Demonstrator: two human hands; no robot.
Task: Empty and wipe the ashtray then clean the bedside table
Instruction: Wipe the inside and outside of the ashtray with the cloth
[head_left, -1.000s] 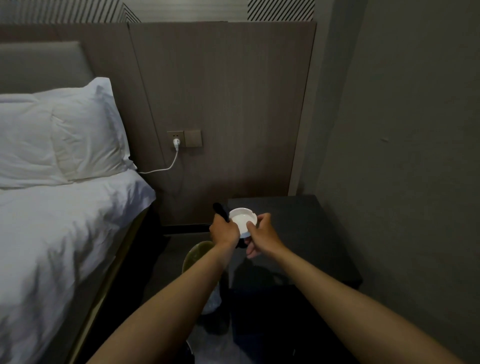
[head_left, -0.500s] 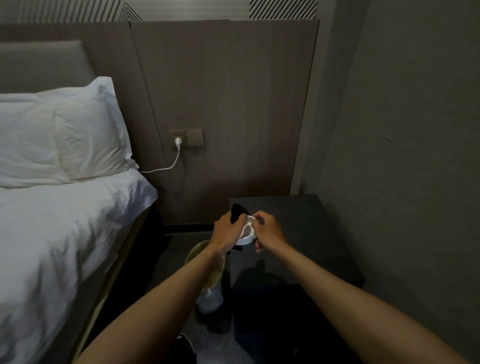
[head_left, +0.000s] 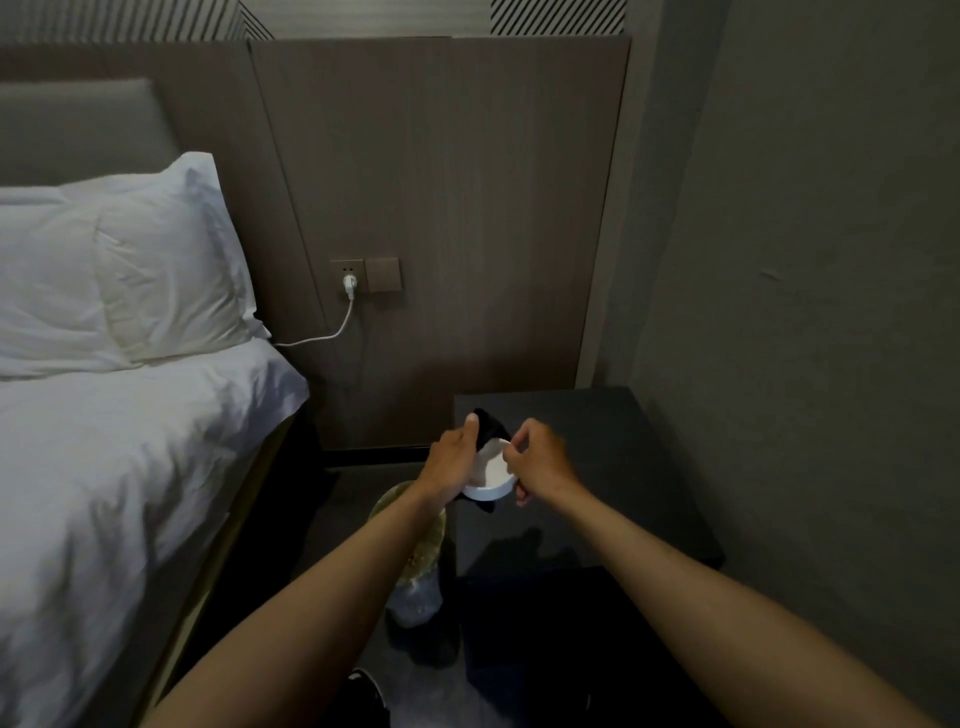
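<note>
I hold a round white ashtray (head_left: 492, 474) in the air above the left front part of the dark bedside table (head_left: 623, 467). My right hand (head_left: 540, 460) pinches its right rim, thumb on top. My left hand (head_left: 452, 460) grips a black cloth (head_left: 491, 426) and presses it into the left side of the ashtray bowl. Part of the cloth hangs below the ashtray. The inside of the bowl that shows looks plain white.
A waste bin (head_left: 415, 551) lined with a clear bag stands on the floor left of the table, under my left forearm. A bed with white duvet (head_left: 130, 467) and pillows fills the left. A white charger cable (head_left: 332, 332) runs from the wall socket. A grey wall closes the right.
The ashtray has tilted with its opening turned more to the left. My left hand has pushed the black cloth from beside the ashtray into its bowl. Both hands stayed above the table's left edge.
</note>
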